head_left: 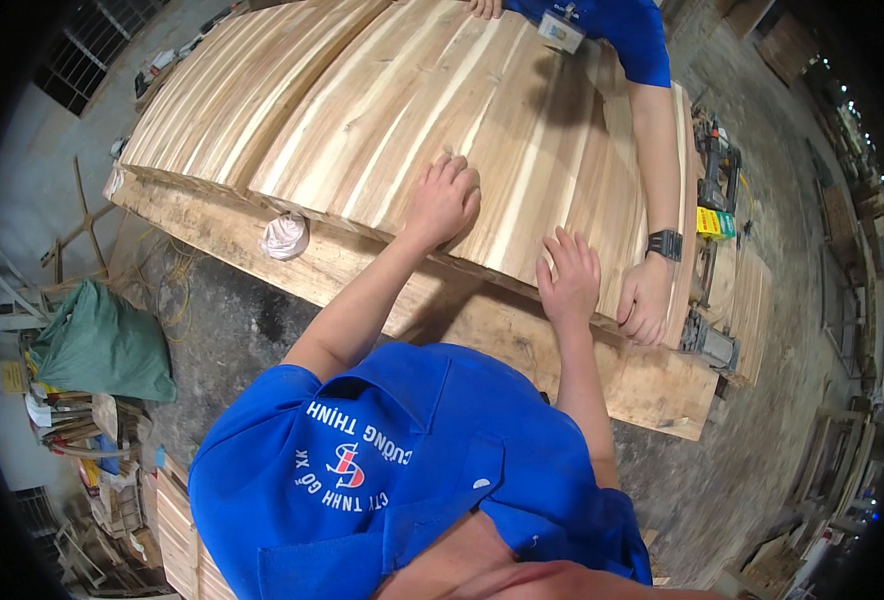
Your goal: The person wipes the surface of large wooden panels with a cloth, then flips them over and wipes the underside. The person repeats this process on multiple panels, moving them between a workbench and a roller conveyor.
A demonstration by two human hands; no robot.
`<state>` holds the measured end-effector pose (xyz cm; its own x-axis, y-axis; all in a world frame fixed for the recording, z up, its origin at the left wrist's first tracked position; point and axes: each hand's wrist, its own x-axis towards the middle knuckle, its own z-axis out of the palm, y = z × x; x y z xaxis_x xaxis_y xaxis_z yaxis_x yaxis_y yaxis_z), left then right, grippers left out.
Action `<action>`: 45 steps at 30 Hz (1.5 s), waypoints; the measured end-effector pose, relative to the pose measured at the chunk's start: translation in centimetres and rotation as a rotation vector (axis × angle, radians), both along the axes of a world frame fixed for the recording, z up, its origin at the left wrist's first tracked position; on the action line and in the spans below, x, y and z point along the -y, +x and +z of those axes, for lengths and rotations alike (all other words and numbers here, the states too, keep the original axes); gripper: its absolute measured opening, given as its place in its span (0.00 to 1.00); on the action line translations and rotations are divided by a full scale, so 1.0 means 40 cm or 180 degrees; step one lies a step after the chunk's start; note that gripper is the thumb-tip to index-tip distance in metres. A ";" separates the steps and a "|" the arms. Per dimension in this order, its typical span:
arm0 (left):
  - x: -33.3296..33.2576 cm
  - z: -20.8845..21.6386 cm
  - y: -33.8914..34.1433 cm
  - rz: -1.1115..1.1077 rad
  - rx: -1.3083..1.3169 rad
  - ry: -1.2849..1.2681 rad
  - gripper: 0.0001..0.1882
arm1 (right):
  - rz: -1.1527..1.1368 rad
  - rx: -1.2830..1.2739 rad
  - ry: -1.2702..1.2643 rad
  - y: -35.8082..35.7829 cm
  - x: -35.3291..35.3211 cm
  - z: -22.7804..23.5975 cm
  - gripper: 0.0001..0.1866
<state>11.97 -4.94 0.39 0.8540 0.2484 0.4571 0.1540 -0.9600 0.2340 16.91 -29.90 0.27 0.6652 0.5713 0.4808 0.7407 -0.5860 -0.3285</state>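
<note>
A wide panel of glued wooden strips (402, 130), pale and brown striped, lies before me on a workbench. My left hand (445, 200) rests on its top near the close edge, fingers loosely bent and nothing seen in them. Further right, my right hand (570, 277) lies at the same edge with its fingers stretched over the surface. A co-worker in a blue shirt leans in from the far side. That person's hand (645, 300), below a black watch, presses on the panel's near right corner; their other hand (484, 8) touches the far edge.
A second striped wooden panel (222, 110) lies to the left. The bench's plank (502, 320) juts out toward me, with a whitish crumpled bundle (285, 237) on it. Power tools (719, 170) and a yellow-green box (715, 223) stand at the right. A green sack (102, 340) sits left.
</note>
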 end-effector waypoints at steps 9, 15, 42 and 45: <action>-0.012 0.001 0.008 -0.0244 0.0276 0.0089 0.16 | -0.0042 -0.0085 0.0107 0.000 -0.003 0.003 0.16; -0.006 -0.002 0.010 -0.0248 0.0151 0.0004 0.19 | -0.0036 -0.0065 0.0123 0.004 0.006 -0.003 0.16; 0.000 0.004 0.003 -0.0149 0.0270 -0.0090 0.16 | -0.0080 -0.0109 -0.0093 -0.003 0.001 -0.003 0.17; 0.001 0.006 -0.004 -0.0147 0.0228 -0.0172 0.17 | -0.0015 -0.0115 -0.0108 -0.002 0.001 -0.005 0.17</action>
